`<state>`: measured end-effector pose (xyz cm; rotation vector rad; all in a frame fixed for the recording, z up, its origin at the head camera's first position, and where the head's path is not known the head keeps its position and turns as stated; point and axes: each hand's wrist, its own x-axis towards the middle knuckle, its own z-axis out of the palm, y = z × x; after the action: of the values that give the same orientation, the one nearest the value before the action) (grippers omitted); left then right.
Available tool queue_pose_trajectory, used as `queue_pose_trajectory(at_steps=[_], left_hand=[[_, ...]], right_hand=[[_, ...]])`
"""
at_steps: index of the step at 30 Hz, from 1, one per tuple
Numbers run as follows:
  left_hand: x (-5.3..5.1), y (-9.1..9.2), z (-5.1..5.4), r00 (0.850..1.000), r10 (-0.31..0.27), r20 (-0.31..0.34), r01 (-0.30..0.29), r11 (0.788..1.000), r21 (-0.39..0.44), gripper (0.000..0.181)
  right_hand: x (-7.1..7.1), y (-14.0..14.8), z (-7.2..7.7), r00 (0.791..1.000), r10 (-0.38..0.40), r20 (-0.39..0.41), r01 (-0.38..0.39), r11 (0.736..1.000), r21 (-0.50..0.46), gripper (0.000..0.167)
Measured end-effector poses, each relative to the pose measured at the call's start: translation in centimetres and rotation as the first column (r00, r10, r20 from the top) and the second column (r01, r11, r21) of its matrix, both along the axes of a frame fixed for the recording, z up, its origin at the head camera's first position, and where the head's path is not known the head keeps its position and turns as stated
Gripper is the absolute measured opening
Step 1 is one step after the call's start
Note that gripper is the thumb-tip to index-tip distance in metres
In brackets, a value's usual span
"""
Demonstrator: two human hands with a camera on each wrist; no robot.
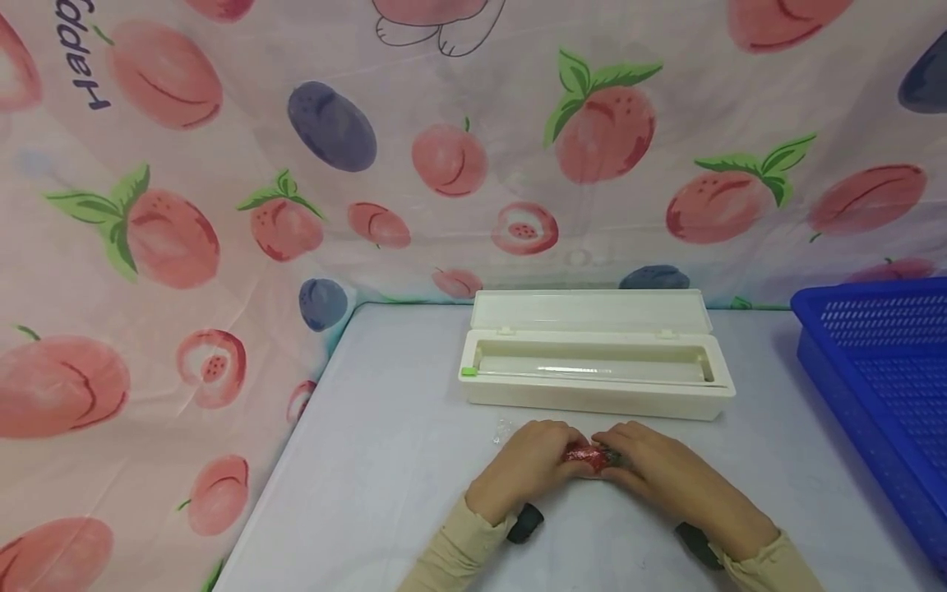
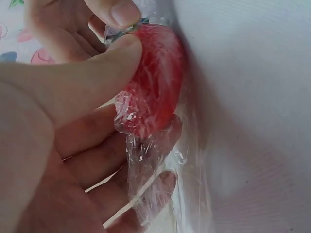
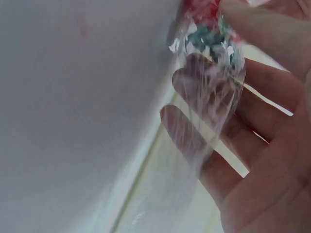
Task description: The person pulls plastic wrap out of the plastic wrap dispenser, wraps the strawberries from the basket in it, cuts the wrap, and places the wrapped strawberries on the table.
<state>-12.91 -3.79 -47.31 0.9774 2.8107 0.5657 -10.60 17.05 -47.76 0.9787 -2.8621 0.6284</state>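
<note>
A red strawberry (image 1: 589, 457) with a green leafy top is wrapped in clear cling film (image 2: 150, 179), and both hands hold it just above the white table. My left hand (image 1: 527, 462) pinches its red end, with the thumb pressed on the fruit (image 2: 163, 73) in the left wrist view. From the other side, my right hand (image 1: 662, 464) grips the wrapped fruit near the green leaves (image 3: 206, 39). Loose film (image 3: 204, 107) trails over the right hand's fingers in the right wrist view. The strawberry's underside is hidden.
Behind the hands lies a long white cling film dispenser (image 1: 592, 399), its lid (image 1: 592, 311) raised and a green slider (image 1: 469, 372) at its left end. At the right stands a blue plastic basket (image 1: 836, 386). A fruit-print cloth (image 1: 399, 107) hangs at the back and left.
</note>
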Motion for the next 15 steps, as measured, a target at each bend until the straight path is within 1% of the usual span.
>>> queue_pose_trajectory(at_steps=[2, 5, 8, 12, 15], left_hand=[[0.0, 0.0, 0.0, 1.0, 0.014, 0.02, -0.014, 1.0, 0.01, 0.028], [-0.1, -0.2, 0.2, 0.998, 0.015, 0.057, -0.017, 0.999, 0.03, 0.028], [-0.1, -0.5, 0.5, 0.996, 0.005, 0.091, -0.009, 0.999, 0.049, 0.028], [0.0, -0.6, 0.9, 0.993, -0.009, 0.119, 0.001, 0.998, 0.07, 0.029], [0.0, -0.6, 1.2, 0.992, -0.022, 0.122, 0.012, 0.996, 0.084, 0.03]], right_hand=[[0.1, 0.0, 0.2, 1.0, -0.014, -0.008, 0.014, 1.0, -0.008, 0.04], [0.2, 0.1, 0.5, 1.0, -0.025, -0.016, 0.025, 0.999, -0.022, 0.048], [0.3, -0.1, 0.7, 0.999, -0.031, 0.011, 0.032, 0.999, -0.019, 0.051], [0.1, -0.4, 0.9, 0.996, -0.028, 0.084, 0.029, 1.0, -0.013, 0.046], [0.1, -0.4, 1.2, 0.995, -0.007, 0.104, 0.009, 1.0, -0.024, 0.039]])
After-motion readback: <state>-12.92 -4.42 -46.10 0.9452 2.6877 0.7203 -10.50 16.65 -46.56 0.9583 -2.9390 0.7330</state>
